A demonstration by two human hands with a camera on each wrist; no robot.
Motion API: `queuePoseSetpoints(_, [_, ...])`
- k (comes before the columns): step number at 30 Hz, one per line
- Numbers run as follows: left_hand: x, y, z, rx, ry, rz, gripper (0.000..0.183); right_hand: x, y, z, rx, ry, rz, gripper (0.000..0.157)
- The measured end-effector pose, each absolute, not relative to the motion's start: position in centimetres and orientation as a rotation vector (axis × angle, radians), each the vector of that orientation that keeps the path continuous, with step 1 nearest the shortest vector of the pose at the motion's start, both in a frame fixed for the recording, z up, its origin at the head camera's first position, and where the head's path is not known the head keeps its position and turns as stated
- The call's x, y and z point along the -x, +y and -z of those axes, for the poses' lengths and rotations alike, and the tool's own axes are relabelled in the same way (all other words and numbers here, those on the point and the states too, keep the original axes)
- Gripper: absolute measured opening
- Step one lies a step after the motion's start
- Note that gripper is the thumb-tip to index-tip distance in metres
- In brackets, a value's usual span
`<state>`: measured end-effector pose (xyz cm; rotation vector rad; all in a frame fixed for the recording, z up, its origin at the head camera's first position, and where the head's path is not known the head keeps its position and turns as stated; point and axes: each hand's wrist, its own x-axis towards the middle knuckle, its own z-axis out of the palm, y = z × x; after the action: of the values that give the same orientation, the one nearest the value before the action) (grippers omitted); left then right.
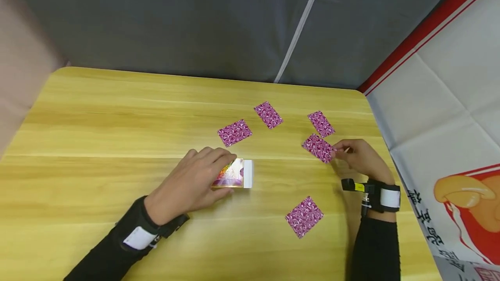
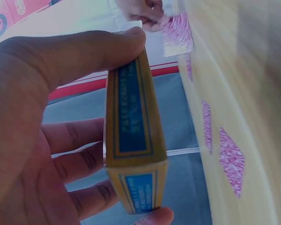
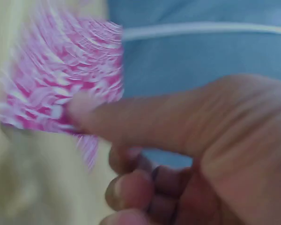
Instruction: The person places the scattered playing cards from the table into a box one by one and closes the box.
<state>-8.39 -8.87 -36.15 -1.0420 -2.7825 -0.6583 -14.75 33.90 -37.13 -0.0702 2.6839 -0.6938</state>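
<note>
My left hand (image 1: 195, 177) grips a small card box (image 1: 230, 174) with a shiny printed face and a white flap at its right end. The left wrist view shows the box's narrow gold-and-blue side (image 2: 131, 108), thumb along one edge and fingers on the other. With thumb and fingers, my right hand (image 1: 359, 157) pinches the corner of a purple-and-white patterned playing card (image 1: 317, 147). That card appears blurred in the right wrist view, held tilted above the tabletop. Just beyond it lies another patterned card (image 1: 321, 124).
More patterned cards lie scattered on the wood-grain table (image 1: 117, 120): one at the back (image 1: 268, 115), one beyond the box (image 1: 235, 132) and one near the front (image 1: 304, 217). A grey curtain (image 1: 175, 25) hangs behind, and a white printed banner (image 1: 441, 120) borders the right side.
</note>
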Motion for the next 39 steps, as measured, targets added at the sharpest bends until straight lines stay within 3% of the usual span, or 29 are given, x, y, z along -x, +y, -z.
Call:
queuePoseSetpoints(8, [9.0, -8.5, 34.9, 1.042, -2.741, 0.646, 0.065, 12.5, 27.8, 33.8, 0.506, 2.708, 1.355, 0.011])
queuePoseSetpoints(13, [9.1, -8.5, 34.9, 1.047, -2.738, 0.661, 0.066, 11.6, 24.1, 33.5, 0.721, 2.491, 1.469, 0.012])
queuePoseSetpoints(31, [9.0, -8.3, 35.0, 1.068, -2.72, 0.652, 0.066, 11.4, 21.6, 34.6, 0.652, 2.192, 1.36, 0.01])
queuePoseSetpoints(39, [8.7, -7.8, 35.3, 1.106, -2.753, 0.619, 0.066, 11.4, 20.1, 35.4, 0.489, 2.101, 1.381, 0.014])
